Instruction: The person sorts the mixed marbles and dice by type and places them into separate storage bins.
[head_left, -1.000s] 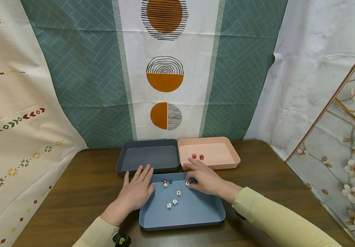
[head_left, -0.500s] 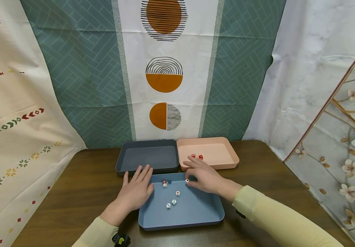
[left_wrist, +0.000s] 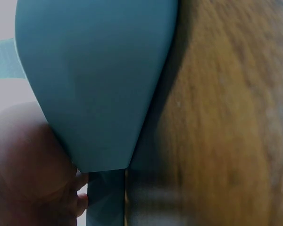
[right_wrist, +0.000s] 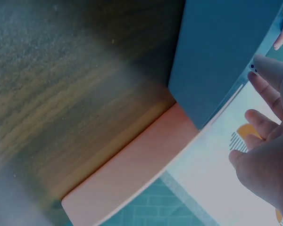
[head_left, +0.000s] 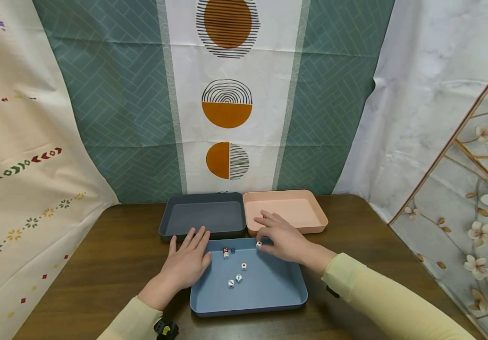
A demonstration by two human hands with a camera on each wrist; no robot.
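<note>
My right hand pinches a white die between thumb and index finger, above the far right part of the blue tray; its other fingers extend over the pink tray's near edge. The right wrist view shows the same die at the fingertips. Spread, straight fingers mark my left hand, at the blue tray's far left corner. Inside that tray lie a red die beside a white die, a dark blue die and several more white dice.
Behind the blue tray stand a dark grey tray on the left and a pink tray on the right. A red die in the pink tray is mostly hidden by my right hand. Everything stands on a brown wooden table.
My right hand has moved slightly away from me and up with the white die, toward the pink tray. A dark green thing seen by its fingers earlier is hidden. The left hand stays put.
</note>
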